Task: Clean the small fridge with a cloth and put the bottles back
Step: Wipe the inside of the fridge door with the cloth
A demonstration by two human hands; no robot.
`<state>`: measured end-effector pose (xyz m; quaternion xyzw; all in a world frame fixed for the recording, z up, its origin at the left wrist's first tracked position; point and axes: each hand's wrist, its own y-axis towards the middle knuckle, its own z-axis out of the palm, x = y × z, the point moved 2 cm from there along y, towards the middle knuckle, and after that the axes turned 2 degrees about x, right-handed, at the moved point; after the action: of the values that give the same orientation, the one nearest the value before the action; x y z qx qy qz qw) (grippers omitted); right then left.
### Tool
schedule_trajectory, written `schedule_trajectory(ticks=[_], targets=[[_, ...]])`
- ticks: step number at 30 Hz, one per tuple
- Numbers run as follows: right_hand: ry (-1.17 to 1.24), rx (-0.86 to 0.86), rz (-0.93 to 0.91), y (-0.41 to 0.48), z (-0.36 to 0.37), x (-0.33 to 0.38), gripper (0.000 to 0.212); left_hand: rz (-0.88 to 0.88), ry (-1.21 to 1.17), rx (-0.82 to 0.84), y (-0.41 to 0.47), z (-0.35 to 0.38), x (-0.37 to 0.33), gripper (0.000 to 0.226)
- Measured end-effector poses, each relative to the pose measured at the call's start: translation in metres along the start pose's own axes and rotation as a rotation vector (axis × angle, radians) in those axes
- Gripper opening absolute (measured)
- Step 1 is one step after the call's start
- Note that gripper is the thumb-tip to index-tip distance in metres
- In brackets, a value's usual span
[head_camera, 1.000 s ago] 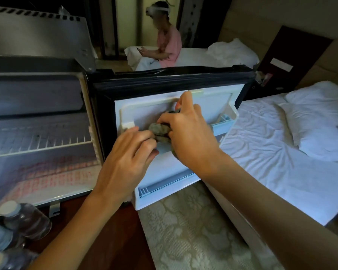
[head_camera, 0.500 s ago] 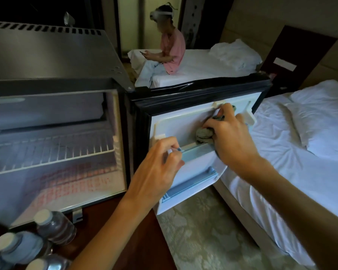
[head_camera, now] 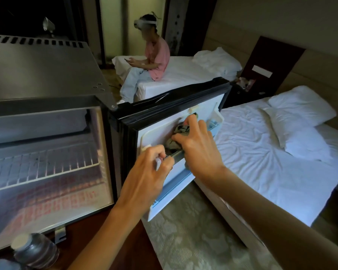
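The left grip (head_camera: 150, 172) was clamped on the rail (head_camera: 177, 153) of the open fridge door (head_camera: 156, 131). The right grip (head_camera: 198, 147) clutched the cloth (head_camera: 173, 142) against its inner panel.

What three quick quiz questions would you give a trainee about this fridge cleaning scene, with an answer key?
1. True or false: the bottles are back inside the fridge.
2. Which hand holds the cloth? A, the left hand; B, the right hand; C, neither.
3. Short answer: what does the left hand grip?
Key: 1 false, they stand outside, in front of it. 2 B, against the inner side of the open door. 3 the door shelf rail.
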<state>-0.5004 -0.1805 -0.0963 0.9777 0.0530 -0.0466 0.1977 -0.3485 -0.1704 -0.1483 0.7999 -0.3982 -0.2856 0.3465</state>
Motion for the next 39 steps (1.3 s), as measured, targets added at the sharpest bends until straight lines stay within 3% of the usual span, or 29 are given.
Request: schedule_trajectory(ticks=[9, 12, 14, 16, 19, 23, 29, 39], targets=[[0.061, -0.131, 0.158, 0.014, 0.018, -0.082, 0.019, -0.032, 0.044, 0.047, -0.001, 0.001, -0.001, 0.059], [0.14, -0.132, 0.207, 0.015, 0.026, -0.083, 0.034, -0.054, 0.078, 0.079, 0.001, 0.0, -0.004, 0.056], [0.257, -0.219, 0.257, 0.011, 0.022, -0.084, 0.036, -0.047, 0.081, 0.096, 0.003, -0.003, -0.007, 0.054], [0.495, -0.41, 0.426, 0.006, 0.009, -0.097, 0.024, -0.036, 0.091, 0.101, 0.005, -0.005, -0.01, 0.048], [0.593, -0.64, 0.7, -0.001, -0.018, -0.137, 0.032, -0.039, 0.145, 0.132, 0.005, -0.009, -0.014, 0.044], [0.801, -0.638, 0.852, -0.026, -0.018, -0.176, 0.031, 0.002, 0.208, 0.138, 0.015, -0.013, -0.022, 0.02], [1.021, -0.629, 0.929, -0.068, 0.023, -0.172, 0.031, 0.019, 0.296, 0.234, 0.029, -0.02, -0.031, 0.016], [1.127, -0.769, 0.826, -0.103, 0.012, -0.19, 0.027, -0.013, 0.527, 0.155, 0.049, -0.026, -0.057, 0.021]])
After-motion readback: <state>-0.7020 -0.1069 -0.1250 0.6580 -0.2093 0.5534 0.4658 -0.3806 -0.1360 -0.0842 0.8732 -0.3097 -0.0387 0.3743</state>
